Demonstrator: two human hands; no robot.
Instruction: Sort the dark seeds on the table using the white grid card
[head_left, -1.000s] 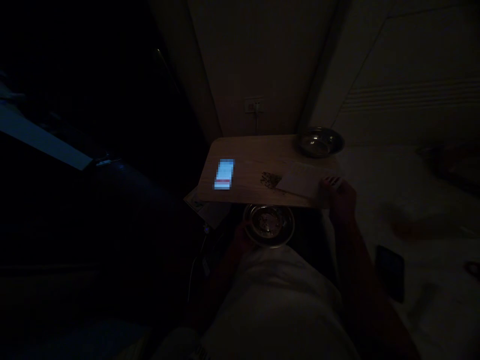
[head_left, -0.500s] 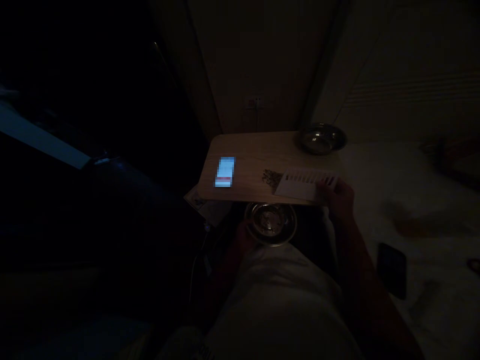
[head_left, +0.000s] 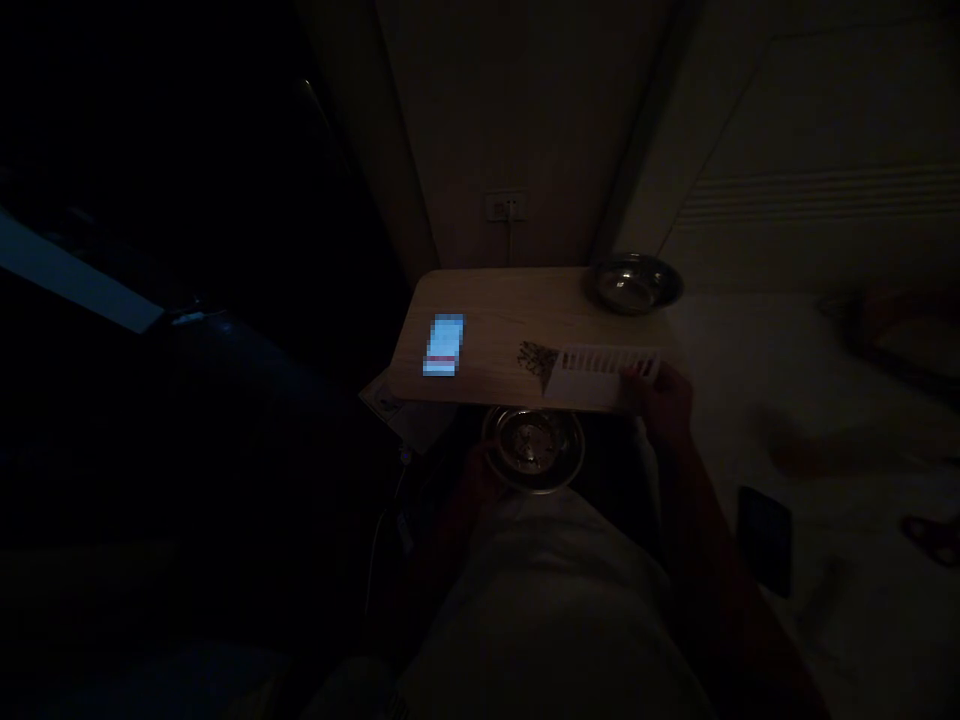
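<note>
Well, right hand point(head_left: 666, 402) on white slotted piece point(head_left: 587, 383)

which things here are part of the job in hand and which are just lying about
In the job:
- white slotted piece, held in the right hand
- dark bits beside it on the table
- near metal bowl, held by the left hand

Seemingly just lying about:
- lit phone
- far metal bowl
- dark flat thing, too dim to name

No text, label or number can be read
</note>
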